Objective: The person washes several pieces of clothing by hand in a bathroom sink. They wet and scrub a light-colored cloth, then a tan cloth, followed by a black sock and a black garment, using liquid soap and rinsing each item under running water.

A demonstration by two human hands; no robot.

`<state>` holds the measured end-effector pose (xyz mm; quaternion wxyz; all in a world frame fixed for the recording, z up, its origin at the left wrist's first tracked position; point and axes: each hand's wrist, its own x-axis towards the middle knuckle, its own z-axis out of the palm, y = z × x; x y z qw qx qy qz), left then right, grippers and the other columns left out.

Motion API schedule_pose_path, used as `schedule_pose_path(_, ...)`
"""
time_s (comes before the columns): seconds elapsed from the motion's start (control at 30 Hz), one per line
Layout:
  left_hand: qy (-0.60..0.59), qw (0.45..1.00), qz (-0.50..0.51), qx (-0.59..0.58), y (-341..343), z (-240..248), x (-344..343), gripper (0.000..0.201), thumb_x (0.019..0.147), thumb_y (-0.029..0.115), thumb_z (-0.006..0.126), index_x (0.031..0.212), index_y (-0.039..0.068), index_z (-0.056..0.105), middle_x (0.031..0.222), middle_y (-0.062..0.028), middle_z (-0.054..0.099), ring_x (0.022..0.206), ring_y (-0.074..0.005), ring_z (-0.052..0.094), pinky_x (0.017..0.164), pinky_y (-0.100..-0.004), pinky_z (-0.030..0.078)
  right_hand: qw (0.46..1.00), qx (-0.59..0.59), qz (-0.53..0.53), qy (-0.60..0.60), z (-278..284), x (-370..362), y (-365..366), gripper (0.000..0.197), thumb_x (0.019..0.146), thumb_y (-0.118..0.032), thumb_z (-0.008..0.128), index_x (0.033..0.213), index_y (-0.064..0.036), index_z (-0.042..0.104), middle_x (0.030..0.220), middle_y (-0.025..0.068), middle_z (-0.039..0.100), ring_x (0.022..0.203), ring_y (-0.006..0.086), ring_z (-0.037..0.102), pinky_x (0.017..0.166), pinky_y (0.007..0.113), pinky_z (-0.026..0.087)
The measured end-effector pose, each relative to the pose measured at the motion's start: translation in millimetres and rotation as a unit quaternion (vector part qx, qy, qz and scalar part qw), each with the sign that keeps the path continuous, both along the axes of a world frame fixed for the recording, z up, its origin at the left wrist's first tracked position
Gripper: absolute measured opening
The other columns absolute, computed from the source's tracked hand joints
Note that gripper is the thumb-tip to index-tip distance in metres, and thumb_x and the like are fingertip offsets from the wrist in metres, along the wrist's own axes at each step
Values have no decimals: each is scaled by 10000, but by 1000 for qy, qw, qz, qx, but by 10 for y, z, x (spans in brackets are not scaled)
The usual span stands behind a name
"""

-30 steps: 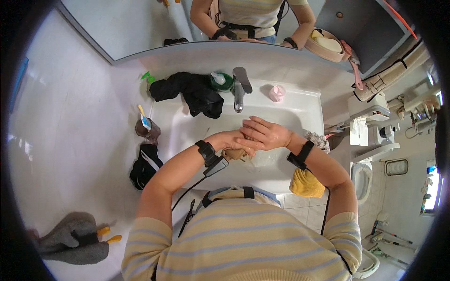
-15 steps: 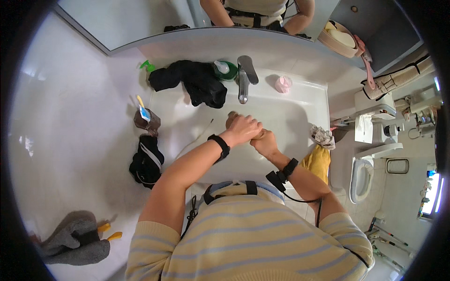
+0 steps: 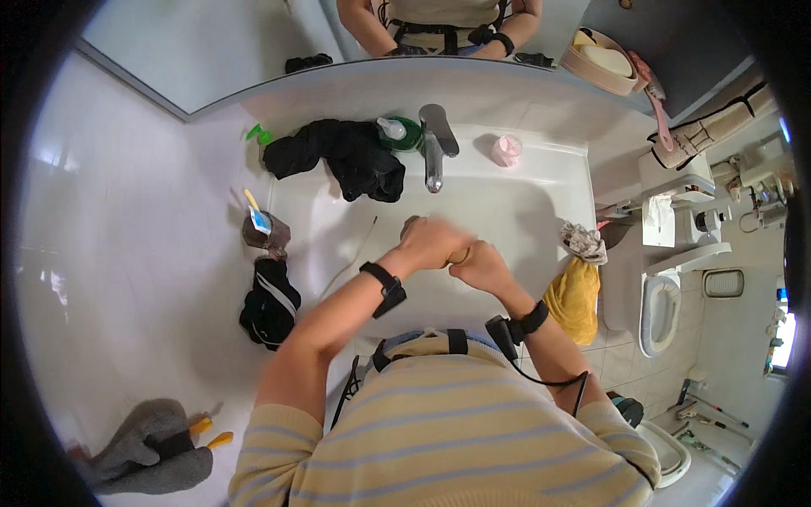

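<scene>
The white sink [image 3: 524, 211] fills the middle of my view, its basin spreading under both my arms. Behind it runs the mirror [image 3: 211, 51], catching my torso. A black cloth [image 3: 355, 160] sprawls on the back ledge, just left of the chrome tap [image 3: 435, 152]. A yellow towel [image 3: 574, 296] hangs off the sink's right edge, and a second dark bundle [image 3: 269, 304] sits on the left rim.

Now my hands: my left hand [image 3: 431, 241] and right hand [image 3: 477, 266] are over the basin, in front of the tap, pressed against each other, fingers curled in. Whether anything sits between them, I can't tell.

Smaller bits: a cup with a toothbrush [image 3: 263, 230] at the left, a green soap bottle [image 3: 397, 133] beside the tap, and a little pink pot [image 3: 507, 150] to its right.
</scene>
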<state>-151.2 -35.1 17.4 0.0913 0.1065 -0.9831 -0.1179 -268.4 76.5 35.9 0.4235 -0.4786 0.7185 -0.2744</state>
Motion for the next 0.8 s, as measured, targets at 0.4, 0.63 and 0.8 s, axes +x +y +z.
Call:
schedule_pose_path(0.4, 317, 762, 352, 441, 102, 6, 215, 322, 710, 85, 683, 1004, 16, 570, 871, -121, 660, 792, -240, 646, 671, -331, 502, 961, -236, -106, -93, -277, 228, 108, 931, 802, -295, 694, 1441, -46, 63, 1468, 198, 144, 1347, 386, 174, 1076, 495, 221)
schedule_pose_path(0.63, 453, 368, 387, 714, 95, 125, 166, 204, 826, 221, 603, 906, 35, 584, 865, -47, 591, 775, -158, 577, 679, -314, 494, 866, -287, -75, -402, -479, 604, -108, 989, 843, -347, 653, 1459, -154, -96, 1509, 155, 35, 1377, 323, 151, 1078, 469, 252)
schedule_pose_path(0.8, 481, 332, 303, 753, 225, 211, 168, 210, 847, 224, 599, 981, 69, 554, 936, -16, 576, 844, -138, 576, 712, -274, 481, 882, -408, -91, -217, -185, 755, -365, 624, 879, -220, 595, 1389, -50, 277, 1398, 187, 333, 1283, 271, 344, 1022, 380, 333)
